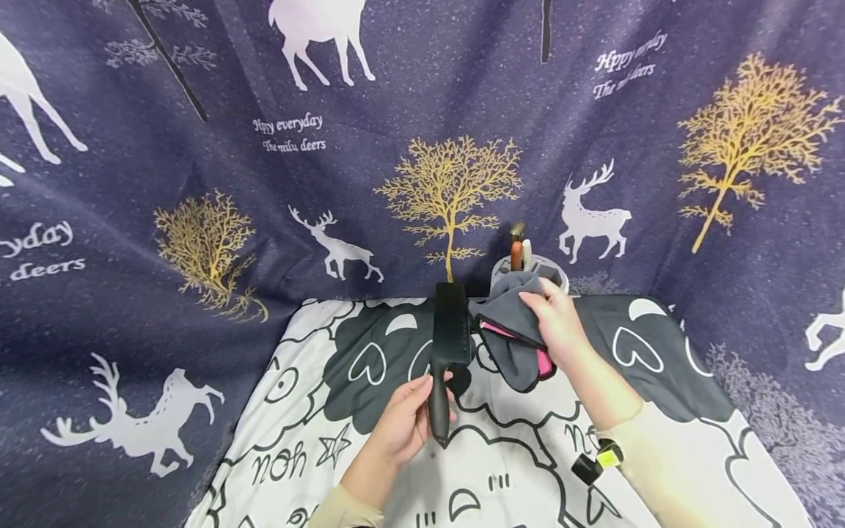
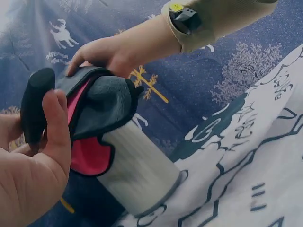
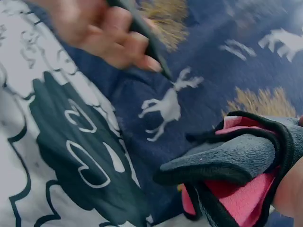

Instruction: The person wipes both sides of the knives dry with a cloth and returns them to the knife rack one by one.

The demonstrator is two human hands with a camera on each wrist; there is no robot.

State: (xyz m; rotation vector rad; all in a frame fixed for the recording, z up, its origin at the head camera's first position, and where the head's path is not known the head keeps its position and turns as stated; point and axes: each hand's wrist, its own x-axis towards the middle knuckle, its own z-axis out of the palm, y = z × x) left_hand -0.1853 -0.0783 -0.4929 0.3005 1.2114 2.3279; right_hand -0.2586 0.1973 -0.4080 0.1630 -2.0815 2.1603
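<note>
My left hand [image 1: 404, 419] grips the black handle of a cleaver [image 1: 452, 323], whose broad dark blade points up and away from me in the head view. Bunched in my right hand [image 1: 561, 326] is a cleaning cloth [image 1: 510, 304], grey on one side and pink on the other, with black edging. The cloth hangs just right of the blade. From the left wrist, the handle's rounded butt shows between thumb and fingers. In the right wrist view the folded cloth [image 3: 232, 161] droops below the blurred left hand [image 3: 106, 35], its pink inside showing.
Behind the cloth stands a pale round knife holder [image 1: 560, 273] with an orange handle [image 1: 516, 255] and a white handle [image 1: 527, 253] sticking up. Its ribbed side [image 2: 142, 165] shows from the left wrist. A patterned sheet [image 1: 356, 455] covers the surface; a dark printed curtain [image 1: 396, 110] hangs behind.
</note>
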